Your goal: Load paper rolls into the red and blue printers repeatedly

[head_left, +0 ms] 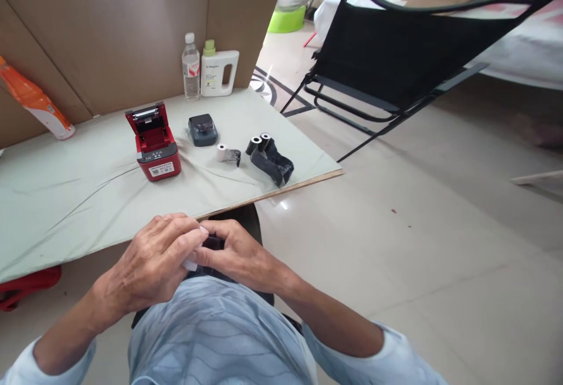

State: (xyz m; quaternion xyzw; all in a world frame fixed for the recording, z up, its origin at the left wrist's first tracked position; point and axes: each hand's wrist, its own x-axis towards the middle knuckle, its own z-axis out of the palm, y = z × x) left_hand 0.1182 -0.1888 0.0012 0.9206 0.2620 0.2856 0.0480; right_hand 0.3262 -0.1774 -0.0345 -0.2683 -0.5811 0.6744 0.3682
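Both hands meet in front of my body, just off the near edge of the table. My left hand (160,253) curls over a small piece of white paper (190,264), perhaps a roll, mostly hidden by the fingers. From the other side, the thumb and forefinger of my right hand (240,255) close on it. On the table beyond stands a red receipt printer (160,162), its lid raised. To its right lie a small paper roll (221,152) with a darkened tail and two more rolls (257,145) with long blackened strips.
A dark grey device (203,129), a water bottle (191,71) and a white jug (219,73) stand towards the back. An orange bottle (37,103) leans against the cardboard wall (132,33). Right of the table (101,215) is a black folding chair (373,56); a person sits farther back.
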